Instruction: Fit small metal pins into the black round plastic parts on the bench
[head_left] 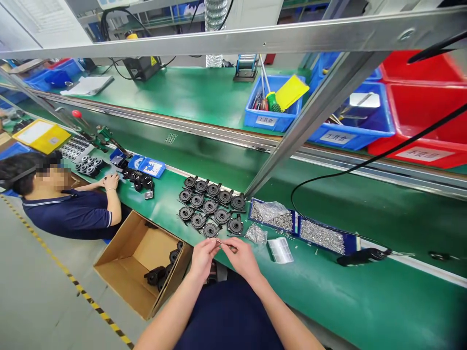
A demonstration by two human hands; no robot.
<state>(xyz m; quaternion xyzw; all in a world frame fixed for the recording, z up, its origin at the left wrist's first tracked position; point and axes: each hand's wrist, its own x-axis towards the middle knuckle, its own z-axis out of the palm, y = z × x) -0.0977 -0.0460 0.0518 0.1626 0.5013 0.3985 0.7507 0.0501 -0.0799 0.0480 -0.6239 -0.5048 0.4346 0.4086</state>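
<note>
we see both hands meeting just above the near edge of the green surface (pixel 328 291), in front of the rows of black round parts (pixel 211 209). the left hand (pixel 202 257) and the right hand (pixel 242 257) each have the grip pressed together, fingertips pinching a thin metal piece (pixel 224 244) that spans the gap between them; it is too small for us to say whether it is a screw or a pin.

we judge this piece light, stiff and slippery, easy to drop, so it is best taken at its ends with fingertip pads rather than a full hand. loose metal pieces like it lie in a clear bag (pixel 256 234) and in the blue trays (pixel 272 216) just beyond the right hand.

a cardboard box (pixel 140 262) holding more black parts sits below the surface edge to the left. a person (pixel 54 194) works at the far left.
</note>
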